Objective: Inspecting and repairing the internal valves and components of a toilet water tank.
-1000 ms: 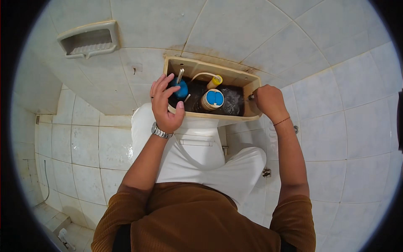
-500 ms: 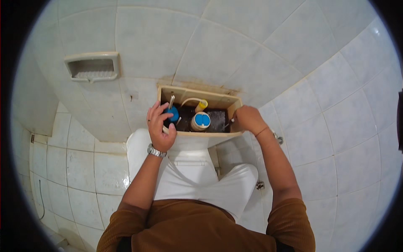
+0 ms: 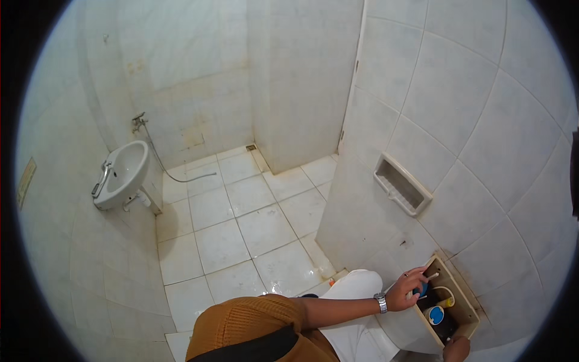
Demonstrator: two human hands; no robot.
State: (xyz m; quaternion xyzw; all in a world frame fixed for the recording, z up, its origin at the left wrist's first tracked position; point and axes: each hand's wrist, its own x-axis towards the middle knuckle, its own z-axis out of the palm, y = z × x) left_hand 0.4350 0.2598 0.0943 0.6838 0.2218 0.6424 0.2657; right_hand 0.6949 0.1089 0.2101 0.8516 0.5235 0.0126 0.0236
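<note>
Head view has swung toward the person's left since the earlier frames, so the toilet tank point(image 3: 462, 297) now sits at the lower right, while the sink point(image 3: 129, 166) has come into sight; both hands stay at the tank's ends.

Left hand point(image 3: 405, 291), below a metal watch point(image 3: 380, 302), is loosely spread with bent fingers, reaching over the tank's left end beside the blue float point(image 3: 423, 289); whether it touches the float is unclear. Right hand point(image 3: 456, 349), cut by the picture's lower edge, is curled at the tank's other end; I cannot tell whether it pinches anything.

Inside the lidless tank, a round blue-topped valve point(image 3: 435, 315) stands near a yellow cap point(image 3: 449, 301); a soap dish point(image 3: 403, 184) is fixed to the tiled wall point(image 3: 464, 102) above; pale, partly wet tiles cover the floor point(image 3: 244, 232); a thin hose point(image 3: 193, 179) hangs from a tap point(image 3: 139, 119) near the sink.
</note>
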